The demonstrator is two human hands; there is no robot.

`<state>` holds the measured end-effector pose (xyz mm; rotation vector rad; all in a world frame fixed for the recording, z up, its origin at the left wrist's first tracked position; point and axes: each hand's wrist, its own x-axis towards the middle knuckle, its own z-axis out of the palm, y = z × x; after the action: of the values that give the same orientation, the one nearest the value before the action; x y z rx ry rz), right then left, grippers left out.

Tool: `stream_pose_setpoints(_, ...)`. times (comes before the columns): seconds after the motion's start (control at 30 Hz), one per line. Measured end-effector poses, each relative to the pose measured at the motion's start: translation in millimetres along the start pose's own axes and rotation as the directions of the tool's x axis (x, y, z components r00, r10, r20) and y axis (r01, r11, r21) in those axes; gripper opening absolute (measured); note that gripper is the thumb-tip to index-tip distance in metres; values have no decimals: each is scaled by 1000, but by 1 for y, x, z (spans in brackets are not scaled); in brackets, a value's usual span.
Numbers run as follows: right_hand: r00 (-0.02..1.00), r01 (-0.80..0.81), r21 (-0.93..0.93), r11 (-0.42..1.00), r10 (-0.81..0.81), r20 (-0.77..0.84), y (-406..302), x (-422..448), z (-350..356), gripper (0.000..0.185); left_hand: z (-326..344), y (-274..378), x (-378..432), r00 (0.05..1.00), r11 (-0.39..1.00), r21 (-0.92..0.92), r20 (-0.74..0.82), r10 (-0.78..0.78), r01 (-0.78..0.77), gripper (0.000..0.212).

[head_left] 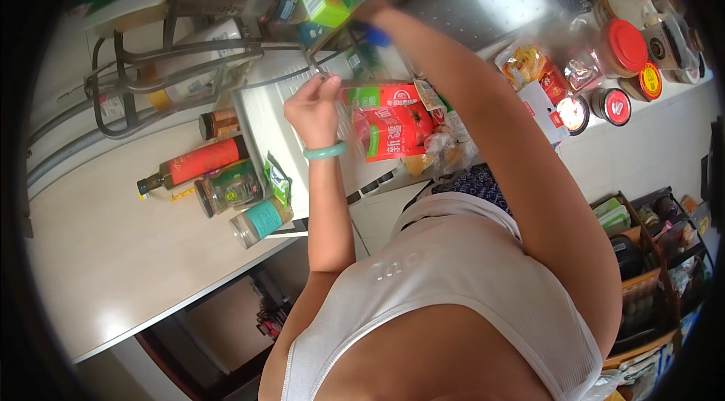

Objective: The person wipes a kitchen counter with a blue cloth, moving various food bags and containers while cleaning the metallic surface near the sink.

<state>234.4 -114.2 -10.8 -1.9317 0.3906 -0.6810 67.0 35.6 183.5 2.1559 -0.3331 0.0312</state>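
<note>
My left hand (313, 109), with a green bangle at the wrist, pinches the lower corner of a clear plastic bin (340, 27). Inside that bin are a bright green box (325, 4) and several colourful packets. My right hand (374, 7) is blurred at the bin's right side, its fingers mostly hidden. A small blue item (376, 37) shows just below it; whether the hand holds it is unclear. Beneath my hands, a red tomato pouch (393, 123) lies beside a knotted plastic bag (450, 149).
A metal rack (133, 84) stands at upper left. Bottles and jars, including a red-labelled bottle (198, 163), are on the pale counter (113, 265). Lidded jars (612, 106) line the right-hand ledge near a steel surface (453, 10). A stocked shelf unit (640, 282) is at lower right.
</note>
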Motion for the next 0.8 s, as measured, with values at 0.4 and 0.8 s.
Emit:
stream_pose_setpoints(0.4,922,-230,-200,953,279,269,24,-87,-152,18,-5,4,-7,997,999,45,-73,-25,28,9)
stream_pose_setpoints(0.8,852,-93,-453,887,306,425,-5,-123,-59,11,-6,3,-7,995,994,83,-61,80,-75,14)
